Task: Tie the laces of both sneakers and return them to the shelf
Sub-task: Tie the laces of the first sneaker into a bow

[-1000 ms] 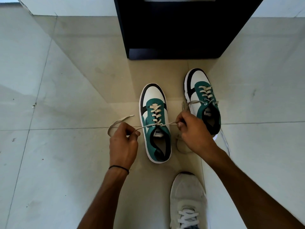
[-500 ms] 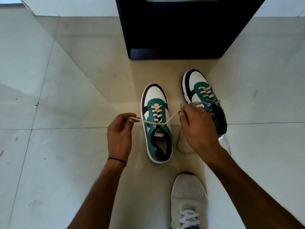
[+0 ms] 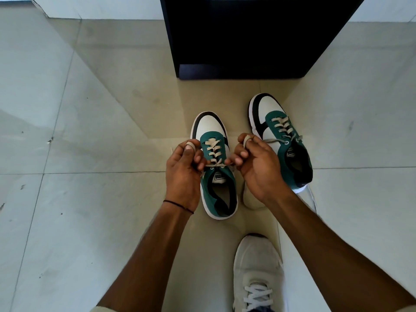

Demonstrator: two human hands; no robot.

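Note:
Two green, white and black sneakers stand on the tiled floor, toes pointing away from me. The left sneaker (image 3: 216, 174) sits between my hands. My left hand (image 3: 183, 170) grips one end of its cream lace (image 3: 216, 165), looped over the forefinger. On the other side my right hand (image 3: 255, 167) grips the other end, also wrapped round a finger. The lace runs taut across the top eyelets. The right sneaker (image 3: 281, 140) stands just beyond my right hand, its lace loose and trailing on the floor behind it.
A black shelf unit (image 3: 243, 37) stands on the floor straight ahead, beyond the sneakers. My own foot in a white shoe (image 3: 256, 273) is planted at the bottom right. Pale floor tiles (image 3: 78, 199) spread out to both sides.
Both hands have come closer to the left sneaker and wound the lace ends round their fingers. The long slack on the left is gone from view.

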